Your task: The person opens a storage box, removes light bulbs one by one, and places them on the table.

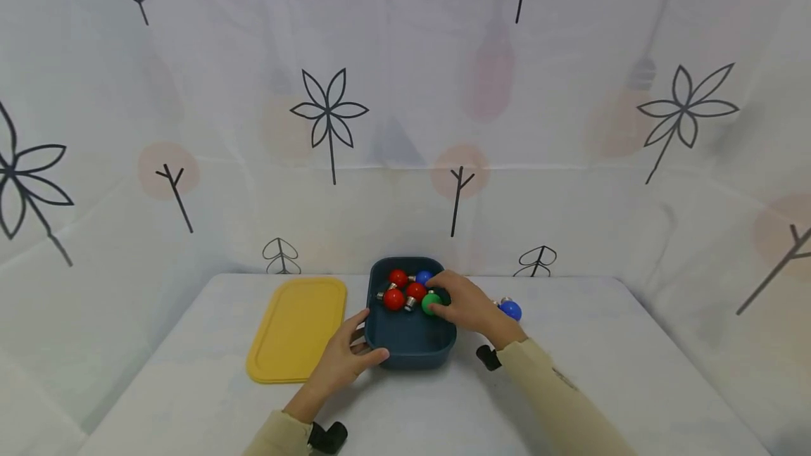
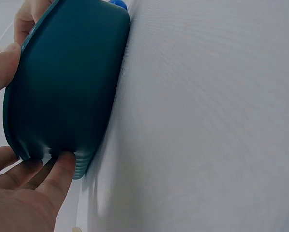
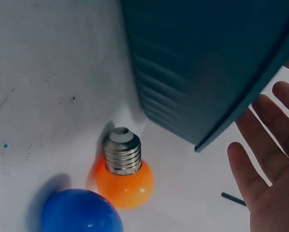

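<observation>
A dark teal plastic container (image 1: 410, 354) holds several round colored light bulbs at its far end. My left hand (image 1: 344, 359) grips its near left corner, thumb at the front and fingers against the left side wall. My right hand (image 1: 470, 303) reaches over the right rim, with thumb and index finger around a green light bulb (image 1: 431, 303). Beside it lie a blue light bulb (image 1: 424, 277) and red light bulbs (image 1: 394, 299). In the right wrist view the other fingers (image 3: 263, 140) spread by the rim, while the container hides the thumb and index fingertips.
A yellow rectangular lid (image 1: 298, 329) lies left of the container. Right of the container are another blue bulb (image 1: 510, 310) and an orange bulb (image 3: 125, 186) with a metal screw base. A patterned cloth (image 1: 405, 125) hangs behind the white table (image 1: 608, 371).
</observation>
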